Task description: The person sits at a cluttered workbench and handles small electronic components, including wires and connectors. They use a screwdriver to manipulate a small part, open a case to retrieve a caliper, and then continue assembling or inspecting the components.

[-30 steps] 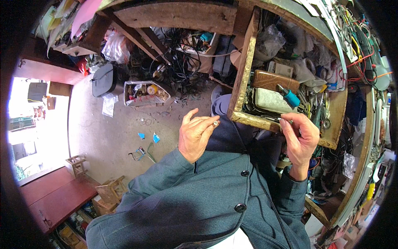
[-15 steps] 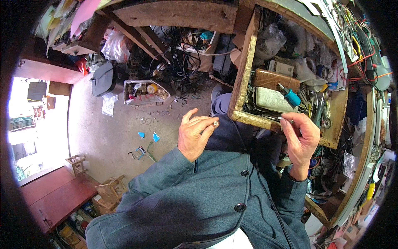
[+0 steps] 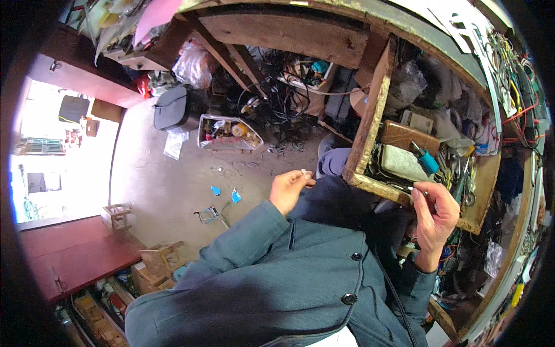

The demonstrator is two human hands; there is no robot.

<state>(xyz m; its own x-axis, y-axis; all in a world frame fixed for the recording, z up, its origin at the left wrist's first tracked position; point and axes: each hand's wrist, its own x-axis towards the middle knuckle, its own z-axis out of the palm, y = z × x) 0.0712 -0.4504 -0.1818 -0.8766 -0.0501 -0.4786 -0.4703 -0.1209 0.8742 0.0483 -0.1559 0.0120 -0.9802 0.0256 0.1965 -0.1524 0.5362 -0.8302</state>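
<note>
My left hand (image 3: 287, 192) is closed in a pinch on a small pale piece (image 3: 303, 172), too small to name, in front of the drawer's near left corner. My right hand (image 3: 435, 218) is also pinched, at the near edge of an open wooden drawer (image 3: 374, 110). A thin whitish tip (image 3: 411, 188) shows at its fingertips; the rest is hidden. Inside the drawer, beyond that hand, lie a grey-white block (image 3: 404, 163), a brown wooden-looking block (image 3: 409, 137) and a tool with a teal handle (image 3: 428, 162).
Clear plastic bags (image 3: 409, 84) and loose tools crowd the drawer. Tangled wires (image 3: 517, 110) lie on the bench at right. On the floor stand a dark bin (image 3: 173, 110) and an open box of scraps (image 3: 230, 134); blue scraps (image 3: 236, 196) lie nearer. A red panel (image 3: 81, 263) is at left.
The whole view has shifted, so the drawer and both hands sit further right and lower. My left fingers have curled in more around the small piece. My right hand keeps its pinch by the drawer edge.
</note>
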